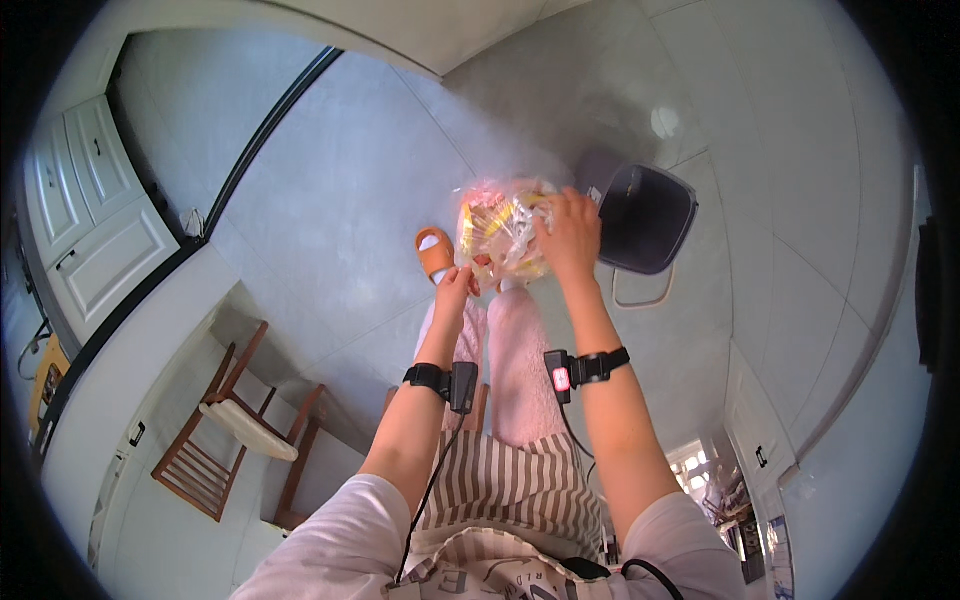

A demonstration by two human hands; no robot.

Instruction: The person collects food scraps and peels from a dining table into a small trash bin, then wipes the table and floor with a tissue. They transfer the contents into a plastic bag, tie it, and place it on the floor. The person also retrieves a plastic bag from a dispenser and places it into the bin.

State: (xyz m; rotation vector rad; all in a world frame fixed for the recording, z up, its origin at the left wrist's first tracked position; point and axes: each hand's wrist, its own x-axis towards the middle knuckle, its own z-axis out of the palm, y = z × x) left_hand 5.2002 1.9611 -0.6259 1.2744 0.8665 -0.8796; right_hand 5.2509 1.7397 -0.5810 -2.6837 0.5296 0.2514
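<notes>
A clear plastic bag (499,229) with yellow, pink and red contents, possibly waste, is in front of my knees, between my two hands. My left hand (454,289) pinches the bag's lower left edge, where a small red piece shows by the fingertips. My right hand (571,234) rests on the bag's right side with its fingers bent over the plastic; whether it grips there is not plain. Just right of that hand is a dark bin (649,217) with an open top, standing on the floor. A pale loop, perhaps the bin's lid or handle, lies below its rim.
An orange slipper (435,253) is on my foot, left of the bag. Wooden chairs (199,480), one with a pale cushion, stand at the lower left. A dark floor track (262,139) crosses the upper left, near white cabinets (112,262). Cables run from both wrist bands.
</notes>
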